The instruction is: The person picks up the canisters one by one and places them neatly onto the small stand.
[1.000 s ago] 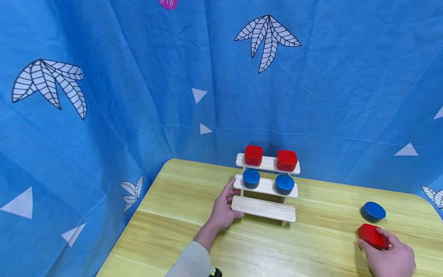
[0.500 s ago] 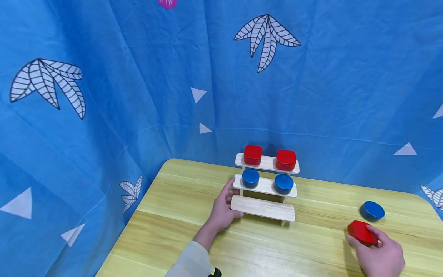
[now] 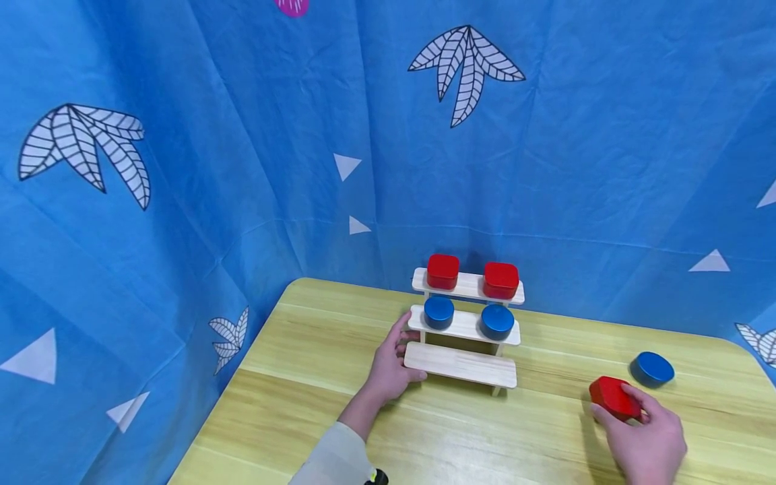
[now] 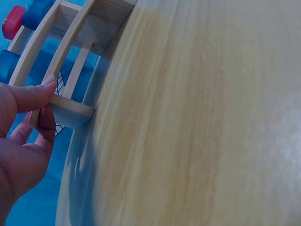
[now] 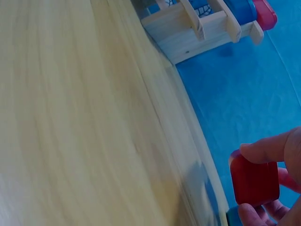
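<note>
A three-tier wooden display shelf (image 3: 461,365) stands at the back of the table. My left hand (image 3: 391,370) holds its left end, and in the left wrist view the thumb and fingers pinch the end of a shelf board (image 4: 62,56). Two red square boxes (image 3: 443,271) sit on the top tier and two round blue boxes (image 3: 497,322) on the middle one; the lowest tier is bare. Off to the right, my right hand (image 3: 649,434) grips another red square box (image 3: 613,397) between thumb and fingers, tilted above the table.
One more round blue box (image 3: 651,369) rests on the table at the right, just behind the gripped red box. A blue patterned cloth (image 3: 576,168) hangs behind and to the left of the wooden table (image 3: 291,377).
My right hand has carried the red box leftward and slightly farther back, toward the shelf. The left hand keeps its place at the shelf's end.
</note>
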Tool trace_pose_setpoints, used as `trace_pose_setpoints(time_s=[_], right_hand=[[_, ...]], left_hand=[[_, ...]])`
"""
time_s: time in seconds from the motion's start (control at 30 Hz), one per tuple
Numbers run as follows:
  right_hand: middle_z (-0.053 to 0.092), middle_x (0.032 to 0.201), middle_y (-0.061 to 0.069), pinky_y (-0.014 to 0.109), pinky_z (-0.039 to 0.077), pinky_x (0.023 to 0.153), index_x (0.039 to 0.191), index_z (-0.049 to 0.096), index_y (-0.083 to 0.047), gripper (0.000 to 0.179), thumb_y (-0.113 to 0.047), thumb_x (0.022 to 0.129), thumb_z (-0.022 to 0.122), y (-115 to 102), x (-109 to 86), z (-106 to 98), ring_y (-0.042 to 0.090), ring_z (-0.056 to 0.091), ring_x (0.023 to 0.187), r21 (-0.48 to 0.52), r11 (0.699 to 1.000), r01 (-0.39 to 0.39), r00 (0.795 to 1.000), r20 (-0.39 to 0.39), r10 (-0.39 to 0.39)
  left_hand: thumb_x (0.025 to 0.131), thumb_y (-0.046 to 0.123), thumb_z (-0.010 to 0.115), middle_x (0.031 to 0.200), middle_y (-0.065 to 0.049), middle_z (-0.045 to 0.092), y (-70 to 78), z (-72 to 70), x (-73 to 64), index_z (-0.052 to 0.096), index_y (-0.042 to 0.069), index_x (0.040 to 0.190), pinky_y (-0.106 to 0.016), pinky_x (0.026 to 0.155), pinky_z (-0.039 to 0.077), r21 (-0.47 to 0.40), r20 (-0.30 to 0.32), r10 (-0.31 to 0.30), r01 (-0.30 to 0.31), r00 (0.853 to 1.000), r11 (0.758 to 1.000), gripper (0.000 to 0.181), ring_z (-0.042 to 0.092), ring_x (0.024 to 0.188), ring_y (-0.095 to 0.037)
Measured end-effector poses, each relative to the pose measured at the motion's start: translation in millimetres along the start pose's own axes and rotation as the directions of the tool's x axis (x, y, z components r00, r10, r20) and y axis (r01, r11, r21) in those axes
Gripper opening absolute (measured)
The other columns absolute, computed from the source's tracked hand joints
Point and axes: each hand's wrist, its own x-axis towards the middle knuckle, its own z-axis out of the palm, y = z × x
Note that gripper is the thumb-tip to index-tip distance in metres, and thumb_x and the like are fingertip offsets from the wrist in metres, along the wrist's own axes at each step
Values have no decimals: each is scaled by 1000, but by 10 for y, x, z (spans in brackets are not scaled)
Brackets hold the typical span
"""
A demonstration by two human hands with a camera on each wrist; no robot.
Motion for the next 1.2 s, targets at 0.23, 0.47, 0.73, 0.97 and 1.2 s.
trace_pose_setpoints(time_s=[0.23, 0.47, 0.73, 0.97, 1.2], right_hand=[[48, 124, 28, 50, 32, 79, 136, 59, -1, 70, -29, 78, 86, -59, -58, 59, 45, 44, 112, 10, 997, 76, 997, -8, -75], [47, 128, 29, 48, 35, 78, 135, 61, -1, 69, -23, 76, 88, -123, -120, 117, 45, 47, 112, 31, 993, 110, 994, 8, -110], [48, 127, 28, 18, 41, 61, 133, 61, 1, 68, -20, 75, 89, -184, -166, 190, 45, 48, 109, 14, 989, 148, 989, 25, -149], [47, 127, 28, 5, 34, 56, 134, 60, 1, 67, -15, 75, 89, -251, -234, 281, 47, 48, 111, 28, 984, 174, 984, 41, -175], [47, 128, 26, 4, 38, 56, 135, 60, 1, 69, -13, 74, 89, -330, -300, 334, 45, 47, 114, 75, 980, 182, 981, 56, -187]], left_hand=[[63, -25, 81, 128, -2, 57, 12, -4, -5, 30, 42, 155, -34, 80, 56, -10, 5, 14, -14, 1000, 1000, 125, 58, 106, -25], [62, -25, 81, 128, -3, 57, -2, -8, -6, 31, 43, 155, -34, 80, 57, -26, 6, 14, -14, 1000, 1000, 125, 58, 107, -25], [62, -25, 81, 128, -3, 57, 16, -11, -7, 32, 42, 154, -34, 80, 57, -24, 8, 12, -12, 1000, 1000, 124, 58, 106, -25], [63, -25, 81, 128, -2, 57, 16, -12, -4, 31, 42, 154, -34, 80, 57, -25, 8, 15, -15, 1000, 1000, 124, 58, 107, -25], [63, -25, 81, 128, -2, 57, 7, -7, -4, 31, 43, 154, -34, 80, 57, -29, 6, 15, -15, 1000, 999, 124, 58, 106, -25]])
